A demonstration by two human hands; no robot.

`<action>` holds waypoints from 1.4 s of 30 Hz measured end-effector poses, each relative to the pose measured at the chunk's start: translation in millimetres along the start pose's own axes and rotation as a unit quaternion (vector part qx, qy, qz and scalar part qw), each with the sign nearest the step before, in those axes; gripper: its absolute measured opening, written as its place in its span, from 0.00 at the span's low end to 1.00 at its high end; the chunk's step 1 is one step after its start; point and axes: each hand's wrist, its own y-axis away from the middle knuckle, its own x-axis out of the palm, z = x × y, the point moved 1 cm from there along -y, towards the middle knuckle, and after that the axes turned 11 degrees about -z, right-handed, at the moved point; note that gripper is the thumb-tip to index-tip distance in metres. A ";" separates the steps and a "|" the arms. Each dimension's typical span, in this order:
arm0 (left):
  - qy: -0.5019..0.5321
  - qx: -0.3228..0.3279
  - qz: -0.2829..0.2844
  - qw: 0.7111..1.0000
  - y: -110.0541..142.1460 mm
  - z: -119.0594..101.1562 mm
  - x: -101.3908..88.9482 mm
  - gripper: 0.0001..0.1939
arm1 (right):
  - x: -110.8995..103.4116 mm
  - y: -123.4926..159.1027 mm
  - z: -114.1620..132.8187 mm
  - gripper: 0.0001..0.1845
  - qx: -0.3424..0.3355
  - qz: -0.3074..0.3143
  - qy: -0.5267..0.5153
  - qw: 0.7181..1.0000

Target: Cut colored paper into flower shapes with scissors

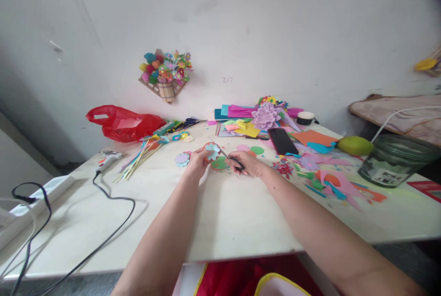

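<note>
My left hand (pixel 198 160) pinches a small layered paper flower (pixel 212 150), light blue on an orange-red disc, held just above the white table (pixel 227 222). My right hand (pixel 246 163) is closed round the black handles of a pair of scissors (pixel 230 157), whose thin blades point up and left toward the flower. A green paper circle (pixel 219 164) lies on the table right under both hands. A lilac and blue paper flower (pixel 182 159) rests just left of my left hand.
A glue gun (pixel 109 158) with its black cable lies at the left. Coloured sticks (pixel 139 159), a red plastic bag (pixel 124 123), stacked craft paper (pixel 241 114), a black phone (pixel 282 141), paper scraps (pixel 330 181), a green fruit (pixel 354 145) and a glass jar (pixel 396 160) ring the hands.
</note>
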 end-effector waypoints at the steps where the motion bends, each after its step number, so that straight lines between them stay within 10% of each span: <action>1: 0.000 -0.001 -0.002 1.000 -0.3 0.1 -0.2 0.10 | 0.0 -0.2 -0.1 0.15 0.000 -0.001 0.003 1.000; 42: -0.016 -0.023 -0.002 1.000 -1.5 0.6 -2.2 0.12 | -0.9 -3.2 -4.6 0.15 -0.003 0.022 0.010 1.000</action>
